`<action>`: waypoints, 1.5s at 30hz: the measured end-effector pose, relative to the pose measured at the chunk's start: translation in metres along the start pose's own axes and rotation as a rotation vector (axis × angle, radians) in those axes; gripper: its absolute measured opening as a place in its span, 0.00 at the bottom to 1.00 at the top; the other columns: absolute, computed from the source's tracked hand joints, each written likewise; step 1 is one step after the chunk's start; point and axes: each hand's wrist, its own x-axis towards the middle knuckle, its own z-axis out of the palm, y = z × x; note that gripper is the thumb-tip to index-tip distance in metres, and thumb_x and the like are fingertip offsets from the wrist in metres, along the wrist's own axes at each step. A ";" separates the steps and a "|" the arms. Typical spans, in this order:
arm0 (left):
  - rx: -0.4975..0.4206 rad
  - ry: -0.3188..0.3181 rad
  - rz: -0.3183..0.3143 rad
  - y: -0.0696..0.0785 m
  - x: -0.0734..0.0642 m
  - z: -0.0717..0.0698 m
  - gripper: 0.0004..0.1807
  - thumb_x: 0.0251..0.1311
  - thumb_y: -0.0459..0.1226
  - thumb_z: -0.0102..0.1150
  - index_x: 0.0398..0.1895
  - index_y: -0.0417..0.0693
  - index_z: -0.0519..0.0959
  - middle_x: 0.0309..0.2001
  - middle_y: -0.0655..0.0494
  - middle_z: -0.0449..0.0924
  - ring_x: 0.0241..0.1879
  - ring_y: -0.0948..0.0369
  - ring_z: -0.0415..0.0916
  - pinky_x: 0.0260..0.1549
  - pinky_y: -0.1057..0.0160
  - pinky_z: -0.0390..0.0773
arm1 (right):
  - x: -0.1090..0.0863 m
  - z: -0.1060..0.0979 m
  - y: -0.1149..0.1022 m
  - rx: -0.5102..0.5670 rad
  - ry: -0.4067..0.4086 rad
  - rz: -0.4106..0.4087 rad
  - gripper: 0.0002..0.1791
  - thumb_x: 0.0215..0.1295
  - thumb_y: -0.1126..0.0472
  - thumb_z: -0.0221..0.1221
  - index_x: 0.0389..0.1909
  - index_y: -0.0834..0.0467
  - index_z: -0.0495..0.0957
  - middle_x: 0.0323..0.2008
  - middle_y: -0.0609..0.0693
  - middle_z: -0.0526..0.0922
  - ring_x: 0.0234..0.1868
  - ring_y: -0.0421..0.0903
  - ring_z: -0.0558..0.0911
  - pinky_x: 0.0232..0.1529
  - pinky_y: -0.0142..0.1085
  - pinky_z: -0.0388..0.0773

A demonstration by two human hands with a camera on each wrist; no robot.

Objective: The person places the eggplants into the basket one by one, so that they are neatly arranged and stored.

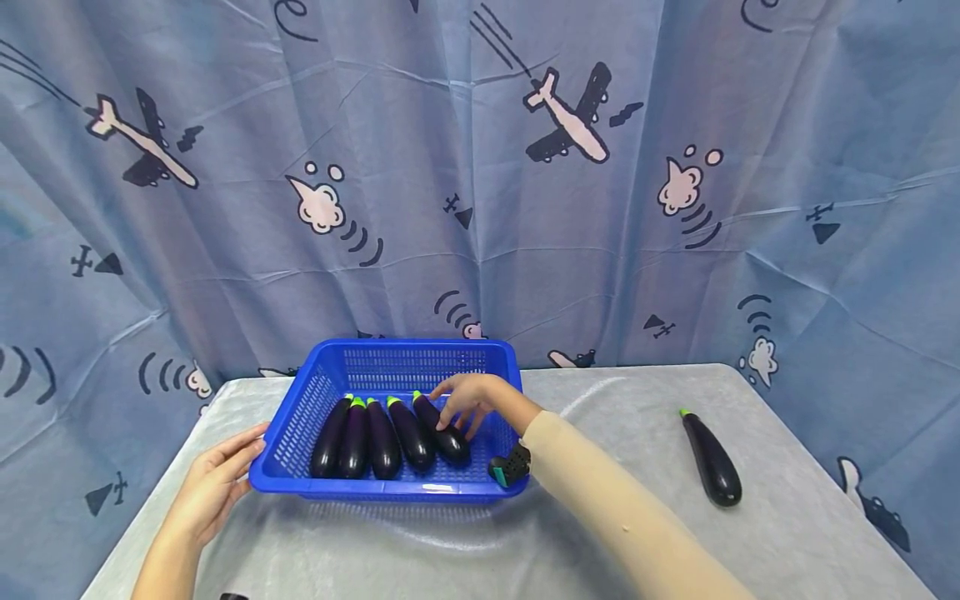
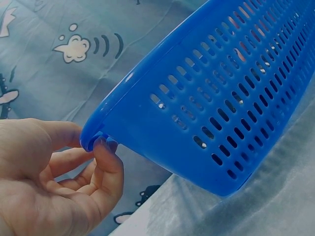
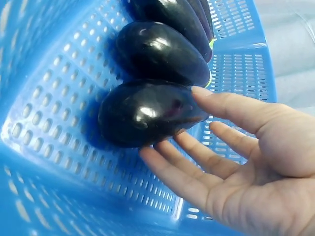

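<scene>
A blue plastic basket (image 1: 390, 486) with slotted walls stands on the table, with several dark purple eggplants (image 1: 354, 442) side by side in it, their green stem ends toward the back. At the basket's left side, my left hand (image 1: 213, 483) pinches the rim between thumb and fingers, as the left wrist view (image 2: 74, 172) shows up close. My right hand (image 1: 471, 400) reaches over the right wall. It holds the rightmost eggplant (image 3: 147, 113) in the row, thumb on one side and fingertips along the other. That eggplant lies at the basket's floor.
Another eggplant (image 1: 712, 460) lies alone on the right part of the grey cloth-covered table (image 1: 600, 417). A small black and green device (image 1: 510, 465) shows by my right sleeve at the basket's front right corner. Behind the table hangs a blue curtain (image 1: 420, 208) printed with airplanes.
</scene>
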 end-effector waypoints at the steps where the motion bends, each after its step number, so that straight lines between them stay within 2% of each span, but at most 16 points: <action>1: 0.001 0.001 -0.002 0.000 0.000 0.000 0.23 0.82 0.32 0.49 0.43 0.75 0.86 0.46 0.75 0.86 0.45 0.71 0.85 0.40 0.68 0.86 | -0.001 -0.001 0.000 0.004 0.002 -0.001 0.35 0.67 0.71 0.68 0.75 0.58 0.71 0.68 0.67 0.75 0.64 0.68 0.80 0.56 0.59 0.84; 12: -0.010 -0.002 0.008 0.000 0.000 0.001 0.23 0.82 0.31 0.48 0.44 0.74 0.87 0.46 0.74 0.86 0.45 0.70 0.85 0.40 0.68 0.86 | -0.009 -0.006 -0.004 0.005 0.032 -0.048 0.36 0.68 0.70 0.68 0.75 0.59 0.69 0.62 0.67 0.80 0.62 0.66 0.82 0.52 0.57 0.86; 22: -0.013 -0.003 0.009 0.001 0.001 0.001 0.23 0.82 0.32 0.48 0.43 0.73 0.87 0.46 0.74 0.87 0.45 0.70 0.85 0.40 0.68 0.86 | -0.026 -0.013 -0.001 0.012 0.093 -0.102 0.35 0.68 0.68 0.68 0.75 0.59 0.70 0.59 0.63 0.82 0.61 0.65 0.83 0.53 0.58 0.85; 29: -0.009 0.003 -0.002 0.001 0.000 0.001 0.23 0.82 0.32 0.48 0.43 0.74 0.87 0.46 0.74 0.87 0.45 0.71 0.85 0.41 0.69 0.86 | -0.042 -0.014 0.005 0.031 0.110 -0.190 0.34 0.68 0.69 0.65 0.75 0.62 0.69 0.52 0.62 0.88 0.61 0.67 0.83 0.53 0.59 0.85; 33: -0.013 -0.001 0.003 0.000 0.000 0.000 0.23 0.82 0.32 0.48 0.43 0.74 0.87 0.46 0.74 0.87 0.45 0.71 0.85 0.41 0.69 0.86 | -0.051 -0.014 0.008 0.043 0.114 -0.233 0.32 0.69 0.69 0.63 0.74 0.62 0.69 0.53 0.63 0.87 0.63 0.69 0.81 0.53 0.59 0.85; 39: -0.014 -0.004 0.017 -0.001 -0.002 0.000 0.24 0.81 0.31 0.48 0.44 0.73 0.87 0.46 0.74 0.86 0.45 0.71 0.85 0.40 0.68 0.86 | -0.060 -0.013 0.012 0.009 0.171 -0.287 0.30 0.73 0.67 0.63 0.74 0.63 0.70 0.56 0.64 0.85 0.61 0.68 0.82 0.50 0.57 0.87; 45: -0.008 -0.001 0.016 -0.002 -0.001 0.001 0.24 0.82 0.31 0.48 0.44 0.73 0.87 0.46 0.74 0.86 0.45 0.71 0.85 0.40 0.68 0.86 | -0.072 -0.013 0.018 0.000 0.223 -0.365 0.28 0.73 0.68 0.63 0.72 0.63 0.72 0.57 0.66 0.84 0.55 0.64 0.85 0.50 0.57 0.87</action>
